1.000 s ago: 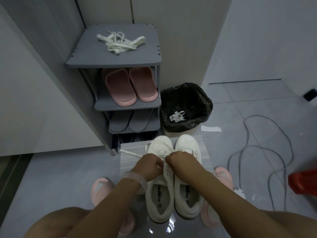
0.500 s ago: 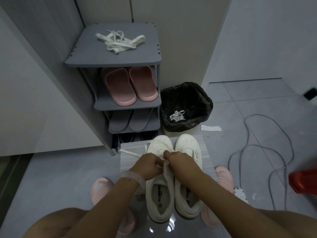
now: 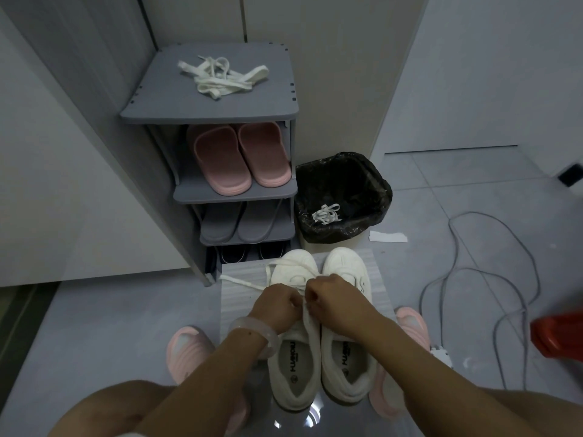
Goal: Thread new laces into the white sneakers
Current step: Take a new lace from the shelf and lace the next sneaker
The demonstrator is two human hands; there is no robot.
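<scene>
Two white sneakers stand side by side on a pale striped mat (image 3: 230,298), toes pointing away from me. Over the lacing area of the left sneaker (image 3: 295,367), my left hand (image 3: 277,305) and my right hand (image 3: 328,302) meet with curled fingers. Both pinch the white lace (image 3: 243,282) threaded in that shoe. One loose end of it trails left across the mat, and a loop lies over the toe. The right sneaker (image 3: 345,266) shows no lace. A spare bundle of white laces (image 3: 220,77) lies on top of the grey shoe rack (image 3: 151,111).
The rack holds pink slippers (image 3: 239,159), grey slippers and dark shoes on lower shelves. A black-lined bin (image 3: 344,197) with an old lace inside stands right of it. Grey cables (image 3: 473,279) loop across the floor at right beside a red object (image 3: 558,339). My pink-slippered feet flank the mat.
Both hands have stayed together over the left sneaker and edged slightly toward me. The lace's loose end still trails to the left.
</scene>
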